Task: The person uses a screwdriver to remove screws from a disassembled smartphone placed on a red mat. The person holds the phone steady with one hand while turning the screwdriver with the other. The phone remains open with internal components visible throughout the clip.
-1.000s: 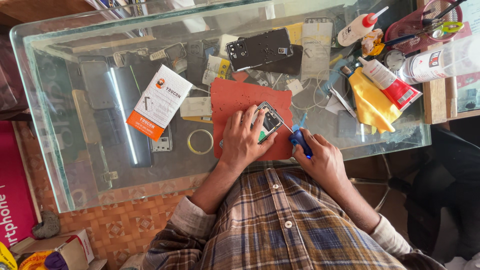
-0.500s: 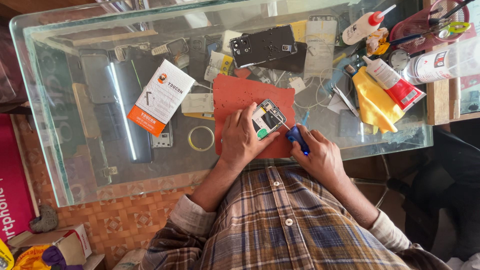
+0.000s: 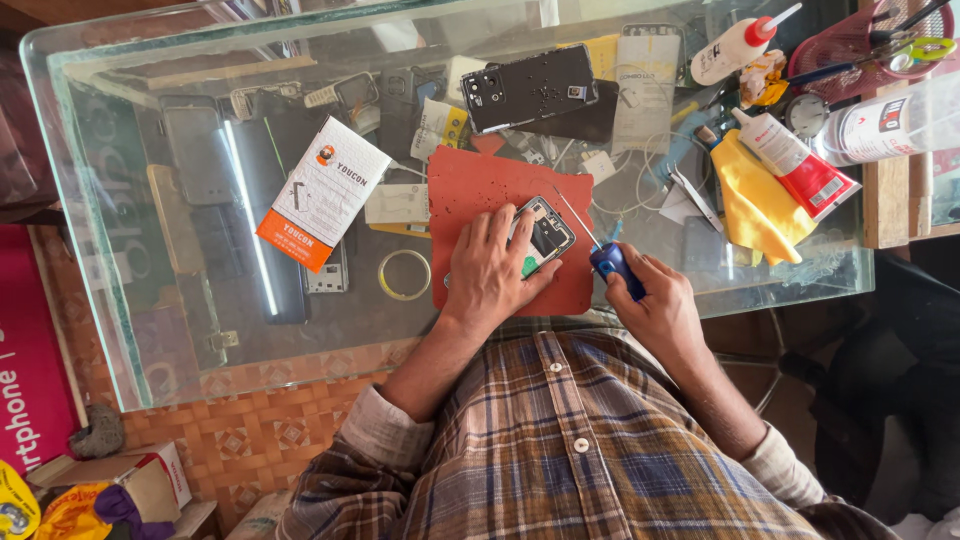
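The opened phone (image 3: pixel 545 238) lies flat on the red work mat (image 3: pixel 480 200) near the front edge of the glass counter (image 3: pixel 150 330), its back cover off and its inner parts showing. The left hand (image 3: pixel 492 272) lies spread over the phone's near side, fingers pressing it down onto the mat rather than closing around it. Just right of the phone, the right hand (image 3: pixel 650 305) is clamped on the blue handle of a small screwdriver (image 3: pixel 600 255), whose thin shaft slants up and to the left, its tip close by the phone's upper right corner (whether it touches, I cannot tell).

The phone looks light, stiff and fragile with its boards bare, so it is best steadied by the frame edges, not the middle. Beyond the mat lies a black phone back (image 3: pixel 530 88); left of the mat, an orange-and-white box (image 3: pixel 322 192) and a tape ring (image 3: pixel 404 274).
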### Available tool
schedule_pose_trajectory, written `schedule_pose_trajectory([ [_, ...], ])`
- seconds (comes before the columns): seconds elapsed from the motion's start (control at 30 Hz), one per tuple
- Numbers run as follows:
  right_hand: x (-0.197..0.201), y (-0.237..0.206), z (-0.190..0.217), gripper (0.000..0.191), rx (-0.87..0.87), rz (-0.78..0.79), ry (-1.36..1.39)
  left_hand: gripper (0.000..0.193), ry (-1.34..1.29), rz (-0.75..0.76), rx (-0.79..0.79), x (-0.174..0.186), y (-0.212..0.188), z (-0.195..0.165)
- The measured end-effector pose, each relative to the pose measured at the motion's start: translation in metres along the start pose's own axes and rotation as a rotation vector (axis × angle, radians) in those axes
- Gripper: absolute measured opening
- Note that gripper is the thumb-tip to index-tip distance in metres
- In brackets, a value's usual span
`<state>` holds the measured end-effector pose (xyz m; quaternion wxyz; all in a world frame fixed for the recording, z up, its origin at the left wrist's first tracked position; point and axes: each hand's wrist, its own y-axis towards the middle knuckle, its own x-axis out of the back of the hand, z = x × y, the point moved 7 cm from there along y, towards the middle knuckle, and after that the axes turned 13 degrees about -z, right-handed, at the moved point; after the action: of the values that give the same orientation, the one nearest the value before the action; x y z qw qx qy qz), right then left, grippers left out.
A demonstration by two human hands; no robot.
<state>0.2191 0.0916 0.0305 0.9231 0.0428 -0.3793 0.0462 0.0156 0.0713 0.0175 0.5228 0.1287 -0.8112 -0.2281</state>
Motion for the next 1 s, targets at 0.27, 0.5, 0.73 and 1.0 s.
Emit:
schedule_pose_trajectory([
  [0.27, 0.000, 0.001, -0.010, 0.038, -0.075, 0.008, 0.059, 0.069, 0.095, 0.090, -0.066, -0.008, 0.007, -0.002],
  [0.5, 0.001, 0.003, -0.007, 0.041, -0.061, 0.020, 0.103, 0.074, 0.073, 0.268, 0.018, -0.006, 0.017, -0.002],
  [0.73, 0.005, -0.002, 0.028, 0.051, 0.189, 0.034, 0.240, 0.065, -0.885, 0.097, 0.458, 0.002, 0.016, -0.030],
  [1.0, 0.030, 0.028, 0.006, 0.017, 0.259, -0.198, -0.103, 0.030, -1.040, 0.110, 0.626, -0.003, 0.018, -0.021],
])
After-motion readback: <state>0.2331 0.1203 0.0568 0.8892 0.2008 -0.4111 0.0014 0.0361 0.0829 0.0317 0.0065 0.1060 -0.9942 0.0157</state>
